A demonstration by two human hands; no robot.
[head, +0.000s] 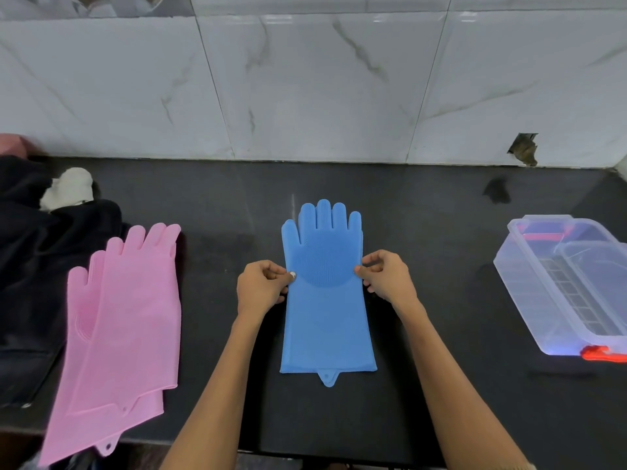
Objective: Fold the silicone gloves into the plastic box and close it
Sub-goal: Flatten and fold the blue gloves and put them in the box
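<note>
A blue silicone glove (325,320) lies flat in the middle of the dark counter (441,266), fingers pointing to the wall, bristle patch facing up. My left hand (261,286) pinches its left edge at palm height. My right hand (386,276) pinches the right edge opposite. Two pink silicone gloves (125,334) lie stacked at the left, their cuffs hanging over the counter's front edge. The clear plastic box (563,286) stands open at the right with red latches; a clear piece, perhaps its lid, lies inside it.
Dark cloth (30,266) with a white crumpled rag (68,188) covers the far left of the counter. A marble-tiled wall (305,89) runs along the back, with a broken hole (524,149) at the right.
</note>
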